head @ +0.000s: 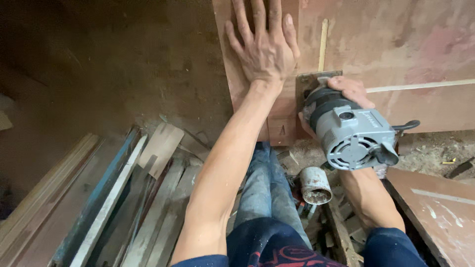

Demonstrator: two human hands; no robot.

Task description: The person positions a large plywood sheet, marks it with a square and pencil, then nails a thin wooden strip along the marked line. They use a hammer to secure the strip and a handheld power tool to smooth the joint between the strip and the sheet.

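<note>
Router point(351, 136), grey, gripped by right hand point(349, 91), fingers wrapped round its body, base pressed against reddish plywood board point(396, 44) beside a pale groove. Left hand point(264, 47) flat on board, fingers spread, steadying. Likely mid-cut; next calls for firm, even guiding along the line.

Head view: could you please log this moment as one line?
left hand: flat on plywood panel | right hand: gripping grey trim router against panel | below: plastic pipe piece, wood offcuts
</note>
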